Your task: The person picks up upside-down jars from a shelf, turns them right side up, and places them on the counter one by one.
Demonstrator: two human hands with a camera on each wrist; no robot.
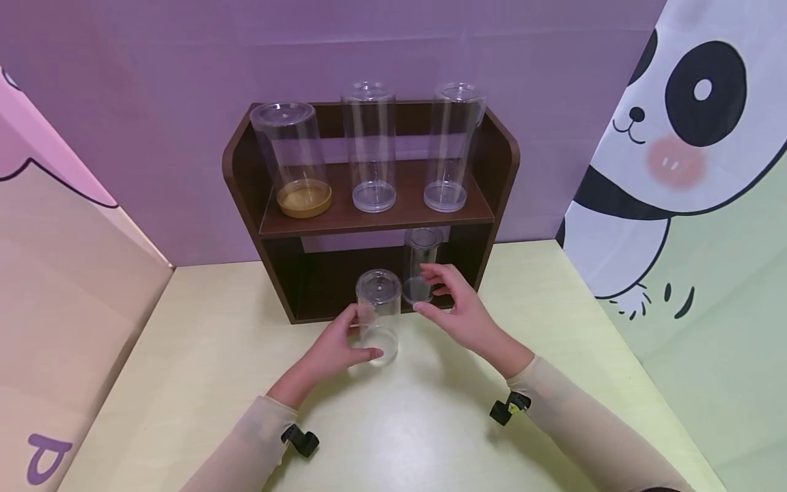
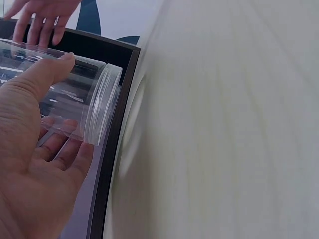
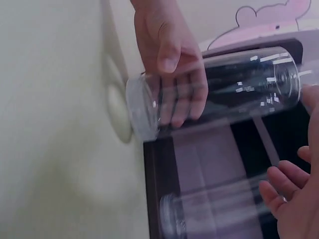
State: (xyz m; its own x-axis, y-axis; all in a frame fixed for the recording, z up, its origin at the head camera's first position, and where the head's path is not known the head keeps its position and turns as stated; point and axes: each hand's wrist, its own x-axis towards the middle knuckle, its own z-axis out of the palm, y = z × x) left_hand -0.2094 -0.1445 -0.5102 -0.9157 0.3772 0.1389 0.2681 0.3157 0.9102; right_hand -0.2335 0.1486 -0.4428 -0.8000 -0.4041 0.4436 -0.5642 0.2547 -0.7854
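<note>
My left hand (image 1: 335, 348) grips a clear plastic jar (image 1: 379, 304) low on its side, fingers behind and thumb in front. The jar stands upright before the shelf's lower compartment; whether its base touches the table cannot be told. In the left wrist view, the thumb and fingers wrap the jar (image 2: 75, 102) near its ridged clear lid (image 2: 103, 104). My right hand (image 1: 461, 314), fingers loosely bent, is beside a slimmer clear jar (image 1: 423, 249) at the lower compartment's right. The right wrist view shows that hand (image 3: 301, 194) apart from the gripped jar (image 3: 229, 89).
A dark brown two-tier shelf (image 1: 375, 229) stands at the table's back. On its upper tier are a wide jar (image 1: 289, 147) with a gold base and two tall clear jars (image 1: 369, 143). The pale table (image 1: 393, 430) meets a purple backdrop (image 1: 154, 137).
</note>
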